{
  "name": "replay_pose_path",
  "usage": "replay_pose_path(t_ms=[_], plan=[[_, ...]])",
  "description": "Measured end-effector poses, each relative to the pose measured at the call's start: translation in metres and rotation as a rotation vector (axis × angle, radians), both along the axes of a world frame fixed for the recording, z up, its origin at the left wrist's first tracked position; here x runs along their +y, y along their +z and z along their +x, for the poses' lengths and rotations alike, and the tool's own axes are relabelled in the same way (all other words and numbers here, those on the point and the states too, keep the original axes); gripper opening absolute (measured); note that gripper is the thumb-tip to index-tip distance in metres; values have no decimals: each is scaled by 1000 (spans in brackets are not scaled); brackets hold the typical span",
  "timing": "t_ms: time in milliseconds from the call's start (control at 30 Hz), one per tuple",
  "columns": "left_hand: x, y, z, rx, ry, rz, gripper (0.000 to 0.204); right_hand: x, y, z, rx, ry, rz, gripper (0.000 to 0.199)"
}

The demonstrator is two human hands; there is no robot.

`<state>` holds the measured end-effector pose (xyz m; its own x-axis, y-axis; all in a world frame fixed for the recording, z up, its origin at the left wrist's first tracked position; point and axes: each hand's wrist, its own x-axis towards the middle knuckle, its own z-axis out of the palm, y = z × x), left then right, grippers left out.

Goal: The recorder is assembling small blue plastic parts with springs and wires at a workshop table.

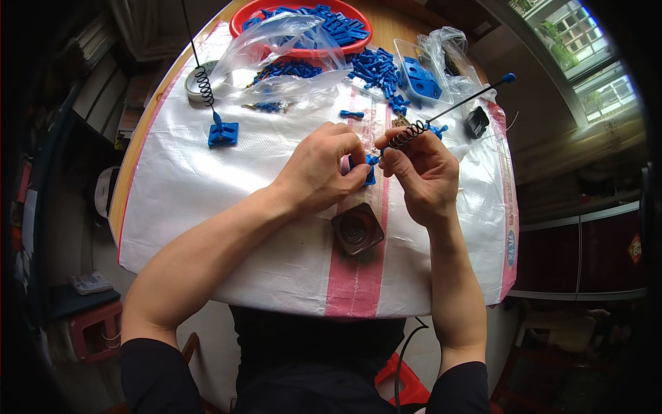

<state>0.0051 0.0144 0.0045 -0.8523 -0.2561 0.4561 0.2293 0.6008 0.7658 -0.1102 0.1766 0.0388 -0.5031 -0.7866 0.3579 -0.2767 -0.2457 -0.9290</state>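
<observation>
My left hand (318,168) pinches a small blue plastic base (371,176) near the middle of the table, its fingers hiding much of it. My right hand (426,181) grips a black coil spring (408,135), whose straight rod runs up to the right and ends in a blue tip (509,78). The spring's lower end meets the blue base between my fingertips; whether it is seated there I cannot tell. Just below my hands lies a dark brown square dish (358,229) with a round hollow. A similar spring (204,87) stands upright on a blue square base (223,135) at the left.
At the back, a red basin (367,38) holds many blue parts, with a clear plastic bag (289,52) over its front. Beside it are a pile of blue pieces (376,69) and a clear tub (441,95). A black case (476,123) lies far right, a tape roll (193,84) left.
</observation>
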Motion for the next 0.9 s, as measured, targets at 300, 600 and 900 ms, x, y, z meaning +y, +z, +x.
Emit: replay_pose_path(t_ms=[300,600,900], plan=[[3,6,0,132,-21,16,32,-1,-1,-2,-104,19,-191,24],[4,8,-1,203,11,152,15,0,1,-2,-91,-16,-222,28],[4,13,0,297,104,78,14,-1,2,0,-128,-52,-265,29]])
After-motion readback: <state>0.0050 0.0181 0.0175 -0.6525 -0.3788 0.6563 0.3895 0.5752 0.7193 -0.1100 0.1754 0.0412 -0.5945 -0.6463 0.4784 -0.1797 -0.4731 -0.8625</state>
